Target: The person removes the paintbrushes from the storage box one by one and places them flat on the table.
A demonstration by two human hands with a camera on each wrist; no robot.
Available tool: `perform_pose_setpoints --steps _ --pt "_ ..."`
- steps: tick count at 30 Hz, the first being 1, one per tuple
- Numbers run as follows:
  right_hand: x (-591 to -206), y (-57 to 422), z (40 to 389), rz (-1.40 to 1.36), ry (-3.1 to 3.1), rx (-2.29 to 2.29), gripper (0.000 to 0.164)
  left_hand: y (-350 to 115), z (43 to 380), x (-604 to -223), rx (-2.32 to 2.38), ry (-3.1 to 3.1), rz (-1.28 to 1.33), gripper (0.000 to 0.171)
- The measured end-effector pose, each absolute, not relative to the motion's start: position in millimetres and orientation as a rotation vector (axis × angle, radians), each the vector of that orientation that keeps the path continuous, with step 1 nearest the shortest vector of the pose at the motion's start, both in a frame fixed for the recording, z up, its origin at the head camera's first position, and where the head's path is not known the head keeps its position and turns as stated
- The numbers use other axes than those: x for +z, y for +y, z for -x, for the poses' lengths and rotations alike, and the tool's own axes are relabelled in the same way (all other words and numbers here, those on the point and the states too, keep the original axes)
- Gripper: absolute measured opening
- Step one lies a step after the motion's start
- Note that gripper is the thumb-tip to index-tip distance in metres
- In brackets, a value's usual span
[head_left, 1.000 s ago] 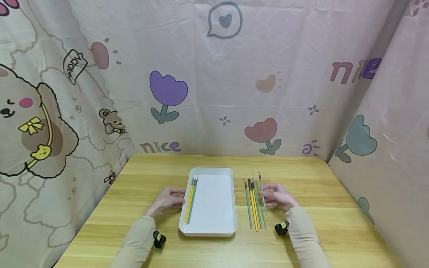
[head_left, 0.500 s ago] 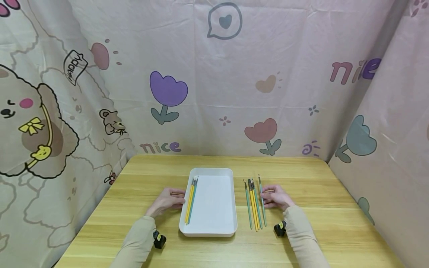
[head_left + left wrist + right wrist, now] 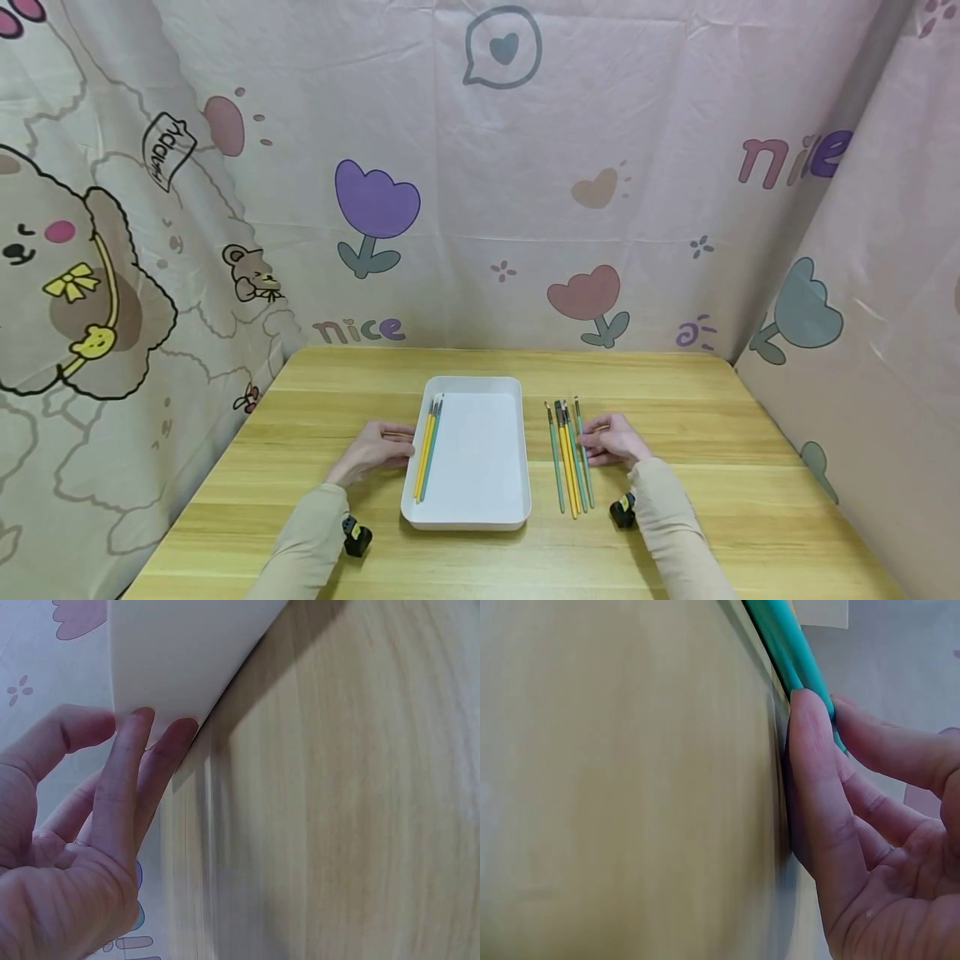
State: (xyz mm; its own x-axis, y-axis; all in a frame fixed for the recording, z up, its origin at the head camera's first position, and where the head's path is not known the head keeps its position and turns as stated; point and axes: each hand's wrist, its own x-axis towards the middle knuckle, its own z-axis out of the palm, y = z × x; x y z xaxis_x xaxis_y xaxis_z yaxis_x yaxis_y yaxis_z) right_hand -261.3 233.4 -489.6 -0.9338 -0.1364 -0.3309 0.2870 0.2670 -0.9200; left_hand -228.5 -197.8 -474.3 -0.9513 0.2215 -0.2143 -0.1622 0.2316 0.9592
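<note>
In the head view, my right hand [image 3: 613,439] pinches a teal-handled paintbrush [image 3: 584,458] between thumb and fingertips. That brush lies at the right end of a row of yellow and teal paintbrushes [image 3: 566,467], bristles pointing away from me. The right wrist view shows its teal handle [image 3: 784,637] between the thumb and a finger. My left hand [image 3: 375,450] touches the left side of a white rectangular tray [image 3: 480,527]. Its fairly straight fingertips press on the outer wall in the left wrist view, the thumb at the rim. Yellow and teal paintbrushes [image 3: 427,454] lie along the tray's left inside.
A wooden table [image 3: 645,383] bears the tray and the brush row, with a strip of wood between them. Behind and at both sides hangs a printed curtain [image 3: 465,208]. Each sleeve carries a small black wrist camera, such as the right one [image 3: 622,510].
My right hand has moved left with the teal paintbrush, bringing it close beside the row and slightly nearer to me. The left hand and the tray have stayed in place.
</note>
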Motion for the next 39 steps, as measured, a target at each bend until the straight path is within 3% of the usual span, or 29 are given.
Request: perform_pose_setpoints --steps 20,39 --pt "-490.3 227.1 261.5 -0.173 2.29 -1.658 0.017 -197.9 229.5 -475.2 1.775 2.207 -0.04 0.05" --pt "-490.8 226.0 262.2 -0.175 2.333 -1.615 0.016 -199.1 229.3 -474.8 1.773 2.201 -0.079 0.05"
